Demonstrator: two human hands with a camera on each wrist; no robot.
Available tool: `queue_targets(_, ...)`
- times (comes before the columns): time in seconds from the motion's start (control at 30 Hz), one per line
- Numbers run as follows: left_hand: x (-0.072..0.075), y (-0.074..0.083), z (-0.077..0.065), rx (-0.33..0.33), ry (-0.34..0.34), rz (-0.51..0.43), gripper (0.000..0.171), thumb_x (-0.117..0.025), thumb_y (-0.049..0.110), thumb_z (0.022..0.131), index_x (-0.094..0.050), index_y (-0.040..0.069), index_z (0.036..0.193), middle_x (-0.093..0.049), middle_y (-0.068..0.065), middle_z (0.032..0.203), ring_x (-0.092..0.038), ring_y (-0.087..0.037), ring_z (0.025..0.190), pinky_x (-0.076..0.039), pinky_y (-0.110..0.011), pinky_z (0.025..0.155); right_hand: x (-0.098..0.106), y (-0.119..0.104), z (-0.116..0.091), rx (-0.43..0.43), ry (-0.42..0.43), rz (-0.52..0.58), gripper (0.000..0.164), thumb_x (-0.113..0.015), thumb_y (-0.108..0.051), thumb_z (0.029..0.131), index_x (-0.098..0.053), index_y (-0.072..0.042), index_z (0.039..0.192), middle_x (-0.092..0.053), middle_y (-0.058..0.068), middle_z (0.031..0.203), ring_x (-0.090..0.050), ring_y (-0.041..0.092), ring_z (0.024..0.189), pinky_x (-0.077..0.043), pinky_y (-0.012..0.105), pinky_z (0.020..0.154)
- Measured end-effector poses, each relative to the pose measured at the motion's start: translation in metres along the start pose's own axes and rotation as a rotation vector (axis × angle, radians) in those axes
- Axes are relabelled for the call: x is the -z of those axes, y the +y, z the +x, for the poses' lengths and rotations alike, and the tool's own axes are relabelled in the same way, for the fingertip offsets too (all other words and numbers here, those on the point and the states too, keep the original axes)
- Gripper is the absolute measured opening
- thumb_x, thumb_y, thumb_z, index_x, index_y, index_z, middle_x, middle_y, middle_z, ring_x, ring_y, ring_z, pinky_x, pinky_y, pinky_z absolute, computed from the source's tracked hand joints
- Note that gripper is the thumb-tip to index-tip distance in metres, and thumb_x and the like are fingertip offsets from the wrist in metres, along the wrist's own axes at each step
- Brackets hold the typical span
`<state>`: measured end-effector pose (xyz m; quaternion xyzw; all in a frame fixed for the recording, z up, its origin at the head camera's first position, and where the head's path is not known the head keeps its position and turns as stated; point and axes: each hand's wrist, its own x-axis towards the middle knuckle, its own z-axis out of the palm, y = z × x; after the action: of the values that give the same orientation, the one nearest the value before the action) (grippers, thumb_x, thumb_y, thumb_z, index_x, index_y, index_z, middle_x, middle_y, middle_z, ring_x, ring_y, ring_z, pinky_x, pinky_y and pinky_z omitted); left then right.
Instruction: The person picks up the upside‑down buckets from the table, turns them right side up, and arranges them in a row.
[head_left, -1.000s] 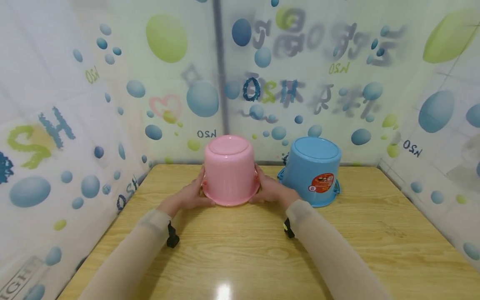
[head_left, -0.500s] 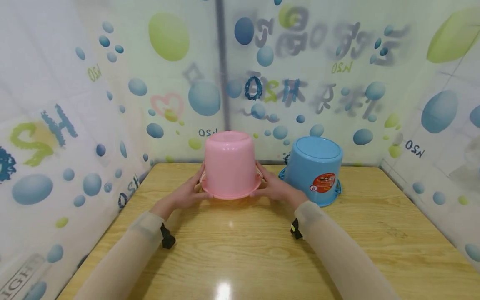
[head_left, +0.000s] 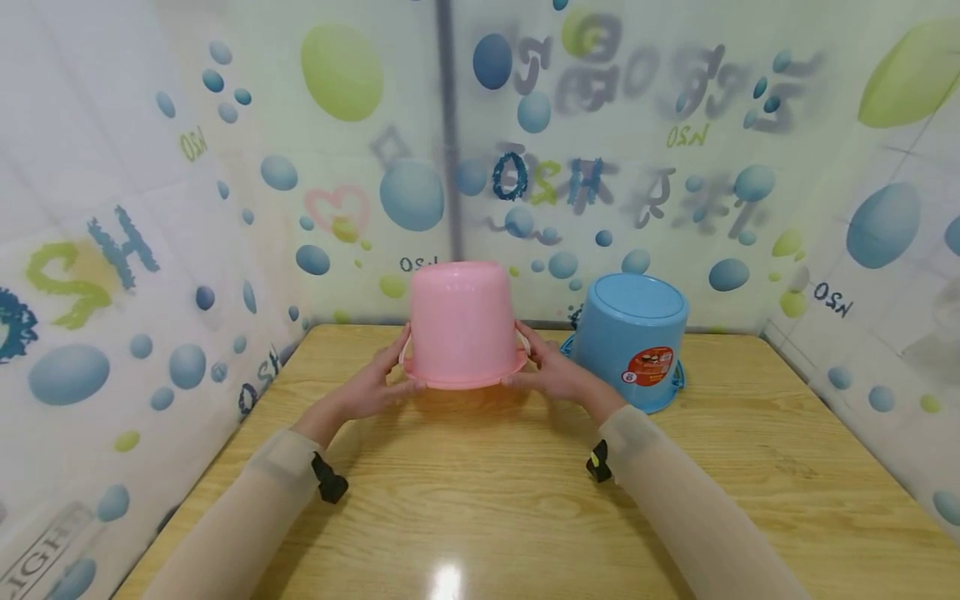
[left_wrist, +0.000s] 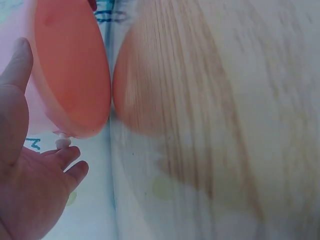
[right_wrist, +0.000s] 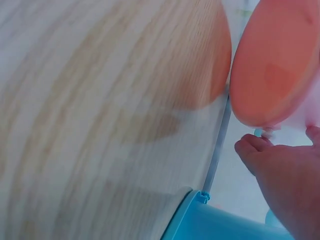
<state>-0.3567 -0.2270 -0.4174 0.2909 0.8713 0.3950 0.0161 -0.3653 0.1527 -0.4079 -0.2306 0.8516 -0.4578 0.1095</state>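
Observation:
A pink bucket is upside down near the table's far edge, its near rim raised off the wood. My left hand grips its left side, thumb at the front of the rim and fingers farther back. On the opposite side my right hand holds it in the same way. Both wrist views look into the bucket's open mouth, with fingers by the small handle joint at the rim. Whether the far rim touches the table cannot be told. An upturned blue bucket stands just right of my right hand.
The wooden table reflects the pink bucket. A red round label is on the blue bucket, whose handle hangs at its rim. A patterned curtain closes off the back and both sides.
Both hands have lifted the pink bucket and tilted it back, so its near rim has risen and its flat base has turned out of sight. The blue bucket stays in place.

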Motion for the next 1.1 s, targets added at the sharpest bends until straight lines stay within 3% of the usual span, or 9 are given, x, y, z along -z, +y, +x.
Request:
queue_targets(0.17,-0.001,0.005,-0.002,0.003,0.047,-0.002,0.105,-0.074,0.031,0.107,0.004,0.028,0.178,-0.005,-0.013,0.186,-0.014,-0.050,0.167,-0.025,-0.082,0.125,-0.002,0.000,0.001,0.049,0.039,0.044,0.102,-0.079,-0.045,0.102,-0.009,-0.045,0.176,-0.006,0.018,0.183,-0.017,0.046,0.169,-0.025,0.072,0.132)
queue_targets(0.47,0.000,0.009,-0.004,-0.069,0.110,-0.128,0.096,-0.071,0.017,0.109,-0.006,0.026,0.179,-0.010,-0.016,0.184,-0.016,-0.046,0.168,-0.027,-0.072,0.129,-0.006,-0.009,-0.001,0.048,0.110,0.137,0.092,-0.076,-0.043,0.104,-0.019,-0.044,0.176,-0.015,0.021,0.180,-0.027,0.047,0.165,-0.023,0.073,0.132)
queue_targets(0.63,0.001,0.010,-0.002,-0.109,0.116,-0.186,0.091,-0.068,0.012,0.110,-0.009,0.028,0.179,-0.015,-0.013,0.185,-0.045,-0.049,0.157,-0.047,-0.057,0.122,-0.008,-0.014,-0.002,0.035,0.142,0.194,0.090,-0.077,-0.039,0.105,-0.022,-0.039,0.176,-0.011,0.020,0.175,-0.031,0.047,0.166,-0.030,0.067,0.132)
queue_targets(0.73,0.002,0.012,-0.003,-0.091,0.128,-0.200,0.089,-0.066,0.014,0.111,-0.010,0.030,0.178,-0.015,-0.011,0.185,-0.055,-0.050,0.148,-0.054,-0.050,0.116,-0.010,-0.017,-0.003,0.028,0.160,0.221,0.087,-0.076,-0.037,0.106,-0.024,-0.038,0.176,-0.007,0.019,0.171,-0.029,0.047,0.166,-0.035,0.064,0.131)
queue_targets(0.87,0.002,0.018,-0.006,-0.029,0.161,-0.180,0.086,-0.066,0.022,0.112,-0.012,0.030,0.178,-0.019,-0.013,0.184,-0.053,-0.049,0.151,-0.049,-0.059,0.121,-0.010,-0.018,-0.003,0.052,0.166,0.252,0.083,-0.073,-0.033,0.108,-0.025,-0.036,0.176,-0.003,0.014,0.179,-0.028,0.046,0.167,-0.038,0.064,0.129)
queue_targets(1.0,0.003,0.027,-0.008,0.025,0.183,-0.173,0.081,-0.063,0.029,0.114,-0.013,0.032,0.178,-0.022,-0.012,0.184,-0.049,-0.048,0.151,-0.043,-0.068,0.123,-0.009,-0.019,-0.003,0.072,0.163,0.252,0.080,-0.070,-0.037,0.109,-0.025,-0.036,0.176,-0.016,0.003,0.185,-0.031,0.043,0.165,-0.040,0.066,0.127)
queue_targets(1.1,0.005,0.032,-0.009,0.050,0.213,-0.157,0.076,-0.060,0.032,0.115,-0.016,0.032,0.178,-0.024,-0.008,0.184,-0.049,-0.046,0.148,-0.048,-0.066,0.118,-0.009,-0.021,-0.005,0.076,0.157,0.232,0.078,-0.068,-0.042,0.110,-0.026,-0.037,0.175,-0.026,0.000,0.183,-0.037,0.042,0.160,-0.043,0.066,0.125)
